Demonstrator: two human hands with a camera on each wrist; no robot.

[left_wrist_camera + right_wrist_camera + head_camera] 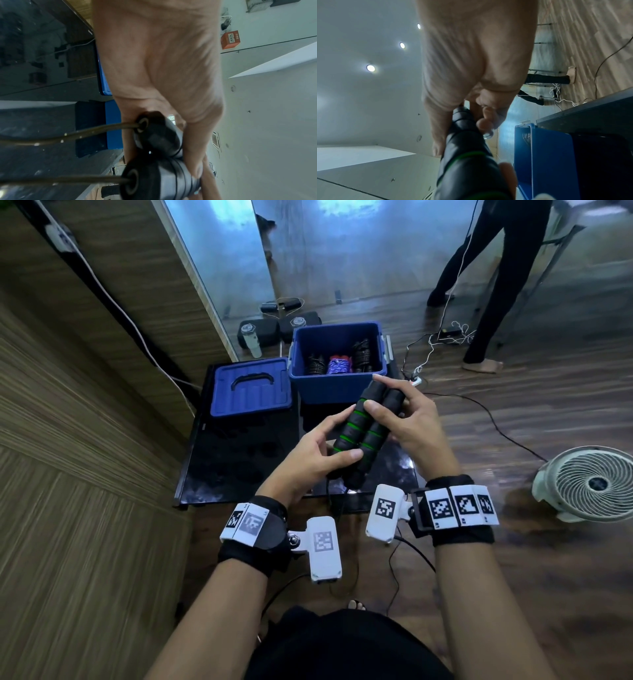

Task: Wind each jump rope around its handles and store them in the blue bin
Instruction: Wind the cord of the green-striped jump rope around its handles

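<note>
**Three ropes stored, one more in our hands**

Two black handles with green rings lie side by side between our hands, held above the black table and just in front of the blue bin. Our left hand curls round their near end, thumb across the top; our right hand grips the far end, fingers wrapped over both. From the left wrist view the cord runs out of each handle cap and off toward the table edge, so we judge the winding has not really begun on this rope.

Inside the bin three wound bundles already stand: two black and one blue-and-red between them. The bin's lid lies off, flat on the table to the left. What remains, as far as we can tell, is winding this rope and dropping it in; we see no other loose rope.
</note>
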